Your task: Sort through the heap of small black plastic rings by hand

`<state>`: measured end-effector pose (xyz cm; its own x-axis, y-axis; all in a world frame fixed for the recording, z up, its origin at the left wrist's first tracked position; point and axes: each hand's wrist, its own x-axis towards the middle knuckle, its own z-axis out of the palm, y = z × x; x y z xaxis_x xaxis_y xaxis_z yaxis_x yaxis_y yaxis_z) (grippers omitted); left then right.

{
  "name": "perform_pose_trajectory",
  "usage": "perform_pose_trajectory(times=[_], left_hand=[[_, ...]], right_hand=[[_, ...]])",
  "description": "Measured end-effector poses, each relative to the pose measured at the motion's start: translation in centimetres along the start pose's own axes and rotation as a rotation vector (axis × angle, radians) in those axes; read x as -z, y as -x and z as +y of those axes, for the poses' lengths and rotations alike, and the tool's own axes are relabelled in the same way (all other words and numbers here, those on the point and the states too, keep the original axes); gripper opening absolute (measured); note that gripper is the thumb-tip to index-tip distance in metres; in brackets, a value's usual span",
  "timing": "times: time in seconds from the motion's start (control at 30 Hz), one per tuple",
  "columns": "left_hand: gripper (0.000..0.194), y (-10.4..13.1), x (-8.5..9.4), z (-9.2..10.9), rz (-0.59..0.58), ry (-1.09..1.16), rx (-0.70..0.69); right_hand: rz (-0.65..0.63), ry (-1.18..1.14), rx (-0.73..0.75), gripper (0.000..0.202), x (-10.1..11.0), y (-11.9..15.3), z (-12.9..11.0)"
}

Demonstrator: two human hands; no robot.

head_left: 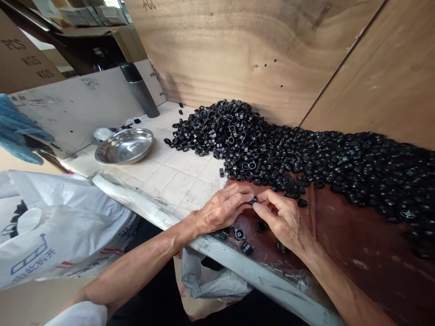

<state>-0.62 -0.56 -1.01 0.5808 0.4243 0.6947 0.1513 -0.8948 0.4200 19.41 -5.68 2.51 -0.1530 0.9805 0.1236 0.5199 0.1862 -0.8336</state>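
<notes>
A person works with both bare hands at the edge of a table, and a small black part (253, 200) is between the fingertips of the two hands, just above a reddish-brown sheet (356, 249). The left hand (222, 208) comes in from the left, its fingers together and pinched on the part; the right hand (283, 219) meets it from the other side, thumb and forefinger clamped on the same part. Below the hands a few loose caps (239, 233) lie on the sheet, near the table's pale front edge (261, 274). Beyond the hands spreads a big pile of black rings (231, 129), partly on white tiles (175, 181), running at the right into a long heap of black caps (360, 158) along a wooden board (238, 54). To the left a shiny metal bowl (136, 156) sits on the tiles, with a dark flask (143, 93) upright behind it. A white sack (78, 231) is at the lower left, under a blue glove (20, 129), and a grey bag (210, 278) hangs below the edge.
</notes>
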Motion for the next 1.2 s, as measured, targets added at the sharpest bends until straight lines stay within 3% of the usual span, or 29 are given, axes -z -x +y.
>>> perform_pose_trajectory(times=[0.2,0.3,0.37,0.47,0.63,0.8,0.97,1.07,1.2], left_hand=[[0.023,-0.4,1.3,1.4,-0.009,-0.013,-0.013],[0.026,1.1,3.2,3.1,-0.017,0.003,0.156],[0.027,3.1,4.6,4.3,-0.087,-0.039,0.308],[0.026,6.3,5.8,5.4,-0.109,-0.146,0.445],[0.036,8.1,4.6,6.4,-0.124,-0.238,0.529],[0.065,6.9,2.0,7.1,-0.171,-0.311,0.505],[0.062,6.5,0.4,6.3,-0.269,-0.338,0.432],[0.051,6.5,0.7,5.9,-0.355,-0.256,0.383],[0.050,7.0,1.9,5.6,-0.381,-0.151,0.304]], right_hand=[[-0.070,0.004,-0.032,0.028,1.0,0.1,-0.3],[-0.017,0.084,0.024,0.031,2.2,-0.4,-0.3],[0.016,0.130,0.051,0.029,2.9,-0.7,0.0],[-0.087,0.231,0.064,0.032,3.6,-0.7,0.6],[-0.310,0.408,0.150,0.068,2.6,2.5,2.0],[-0.176,0.538,0.232,0.096,-1.1,5.8,3.2],[-0.202,0.416,0.351,0.074,-3.9,6.1,3.0],[-0.180,0.326,0.411,0.065,-4.4,6.0,2.4],[-0.146,0.254,0.442,0.055,-4.9,6.4,1.2]])
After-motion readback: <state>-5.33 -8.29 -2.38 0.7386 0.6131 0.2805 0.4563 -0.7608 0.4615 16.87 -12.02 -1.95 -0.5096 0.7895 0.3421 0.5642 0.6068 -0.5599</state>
